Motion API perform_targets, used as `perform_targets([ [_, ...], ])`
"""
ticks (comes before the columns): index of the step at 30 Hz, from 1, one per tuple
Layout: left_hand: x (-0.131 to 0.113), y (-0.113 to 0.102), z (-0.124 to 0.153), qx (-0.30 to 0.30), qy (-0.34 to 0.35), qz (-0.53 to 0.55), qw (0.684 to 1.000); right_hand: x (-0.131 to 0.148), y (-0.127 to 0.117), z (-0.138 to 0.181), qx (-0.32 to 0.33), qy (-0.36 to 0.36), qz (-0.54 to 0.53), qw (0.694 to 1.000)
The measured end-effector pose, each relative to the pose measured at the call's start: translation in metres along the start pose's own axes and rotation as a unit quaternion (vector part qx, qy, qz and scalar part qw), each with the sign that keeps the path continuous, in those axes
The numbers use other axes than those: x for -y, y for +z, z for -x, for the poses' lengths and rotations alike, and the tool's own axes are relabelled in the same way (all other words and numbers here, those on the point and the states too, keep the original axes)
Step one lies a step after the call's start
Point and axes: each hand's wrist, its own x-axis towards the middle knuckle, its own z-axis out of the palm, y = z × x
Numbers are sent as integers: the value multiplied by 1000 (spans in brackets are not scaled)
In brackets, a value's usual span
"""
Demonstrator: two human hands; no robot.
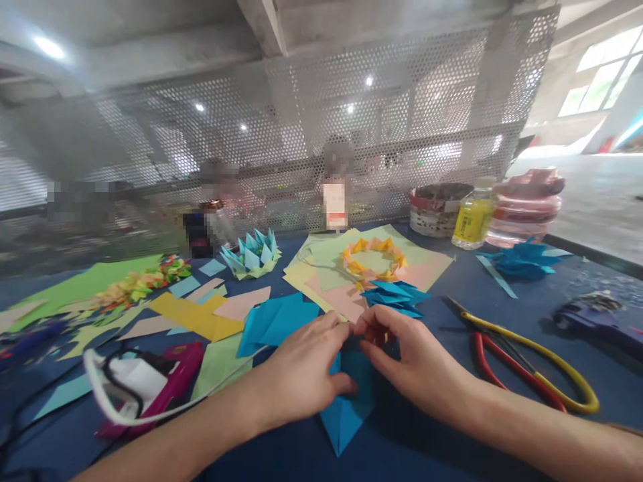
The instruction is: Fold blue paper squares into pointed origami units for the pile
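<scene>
Both my hands meet over a folded blue paper piece lying on the dark blue table. My left hand pinches the paper's upper part, with its thumb pressed on the fold. My right hand is curled, its fingertips pinching the same paper at the top edge. Just beyond my fingers lies a small stack of folded blue paper units, with loose blue sheets to the left.
Scissors with yellow and red handles lie at right, and a pink glue gun with a white cord at left. Farther back are a yellow paper ring, a blue paper crown, coloured sheets, a yellow bottle and a mesh screen.
</scene>
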Motion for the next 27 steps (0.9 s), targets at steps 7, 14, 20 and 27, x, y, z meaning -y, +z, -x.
perform_targets([
  [7,6,1,-11,0,5,93,996,-1,1,4,5,-5,-17,1000],
  [14,19,-4,-5,-91,-56,232,967,2,1,4,0,51,-36,998],
  [20,21,0,3,-175,-111,393,896,7,1,7,49,113,-105,987],
  [27,1,6,19,-98,-101,480,866,-1,-1,1,29,128,-192,973],
])
